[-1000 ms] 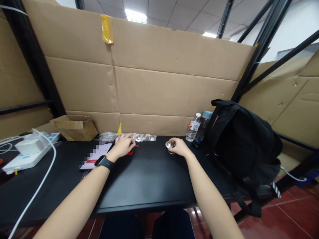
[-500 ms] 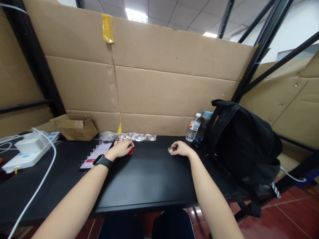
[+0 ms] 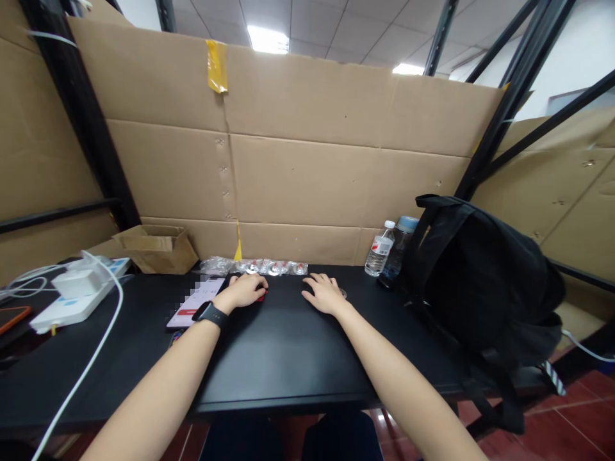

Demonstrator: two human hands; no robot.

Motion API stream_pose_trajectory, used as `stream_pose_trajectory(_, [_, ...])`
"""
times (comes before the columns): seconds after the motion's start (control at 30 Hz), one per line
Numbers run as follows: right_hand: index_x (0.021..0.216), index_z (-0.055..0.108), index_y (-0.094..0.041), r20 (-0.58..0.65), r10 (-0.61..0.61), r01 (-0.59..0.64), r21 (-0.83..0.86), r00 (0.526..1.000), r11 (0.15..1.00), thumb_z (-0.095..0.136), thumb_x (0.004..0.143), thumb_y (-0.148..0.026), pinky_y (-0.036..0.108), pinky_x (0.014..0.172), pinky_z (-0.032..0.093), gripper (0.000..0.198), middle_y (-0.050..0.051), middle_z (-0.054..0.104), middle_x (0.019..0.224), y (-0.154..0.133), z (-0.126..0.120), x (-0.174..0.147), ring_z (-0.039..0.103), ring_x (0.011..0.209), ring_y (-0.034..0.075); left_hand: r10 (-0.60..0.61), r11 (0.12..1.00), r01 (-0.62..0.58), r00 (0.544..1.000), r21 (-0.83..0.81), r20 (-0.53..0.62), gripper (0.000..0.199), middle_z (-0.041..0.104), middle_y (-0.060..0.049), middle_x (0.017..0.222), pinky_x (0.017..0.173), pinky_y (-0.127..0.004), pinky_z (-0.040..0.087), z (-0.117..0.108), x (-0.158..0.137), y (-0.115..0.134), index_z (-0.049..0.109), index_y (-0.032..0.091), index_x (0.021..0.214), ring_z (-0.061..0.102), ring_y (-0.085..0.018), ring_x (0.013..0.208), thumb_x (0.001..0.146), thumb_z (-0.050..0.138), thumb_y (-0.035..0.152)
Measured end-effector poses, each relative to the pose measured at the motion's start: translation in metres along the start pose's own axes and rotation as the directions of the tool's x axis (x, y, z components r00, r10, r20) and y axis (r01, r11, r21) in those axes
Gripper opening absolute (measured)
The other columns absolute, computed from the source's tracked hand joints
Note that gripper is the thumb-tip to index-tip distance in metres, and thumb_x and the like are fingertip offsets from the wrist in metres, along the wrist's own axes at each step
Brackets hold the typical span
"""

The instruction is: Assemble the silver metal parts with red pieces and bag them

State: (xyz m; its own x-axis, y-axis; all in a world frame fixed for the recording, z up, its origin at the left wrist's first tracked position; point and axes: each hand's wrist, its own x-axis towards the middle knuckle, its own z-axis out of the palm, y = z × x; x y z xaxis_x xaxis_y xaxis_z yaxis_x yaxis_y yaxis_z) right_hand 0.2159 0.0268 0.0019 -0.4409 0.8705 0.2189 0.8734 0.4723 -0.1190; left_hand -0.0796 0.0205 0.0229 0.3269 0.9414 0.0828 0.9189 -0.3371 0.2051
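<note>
My left hand (image 3: 245,291) rests low on the black table, its fingers loosely bent over a small red thing (image 3: 262,296) that is mostly covered. Beside that wrist, which wears a black watch (image 3: 210,314), lies a phone (image 3: 196,304) with its screen lit. My right hand (image 3: 324,293) is open, palm down and fingers spread, just in front of a row of clear plastic packets (image 3: 276,267). Each packet seems to hold a small round piece with a red spot. A small round clear piece (image 3: 343,292) shows partly behind my right hand, mostly hidden.
Right of my hands stand a water bottle (image 3: 379,250), a dark bottle with a blue lid (image 3: 401,246) and a black backpack (image 3: 485,288). At left are a brown paper box (image 3: 161,253), a white power strip (image 3: 79,304) and a white cable (image 3: 113,320). A cardboard wall (image 3: 307,186) closes the back.
My right hand has let go of the small round clear piece and moved left, its fingers spreading toward the packets. My left hand stays over the red thing. The view has shifted slightly.
</note>
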Motion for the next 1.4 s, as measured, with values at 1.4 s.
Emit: stream_pose_trajectory(1.4, [0.139,0.052,-0.027,-0.021,-0.017,0.018,0.045,1.0,0.999,0.057,0.095,-0.042,0.05,0.1,0.027,0.047,0.013,0.062,0.138,-0.014,-0.01,-0.008,0.044,0.129,0.032,0.092,0.995,-0.094,0.994,0.026,0.051,0.031,0.066,-0.009,0.127,0.103,-0.047,0.042,-0.001,-0.004,0.01,0.069,0.026,0.116,0.057,-0.031,0.123,0.091,0.054,0.036])
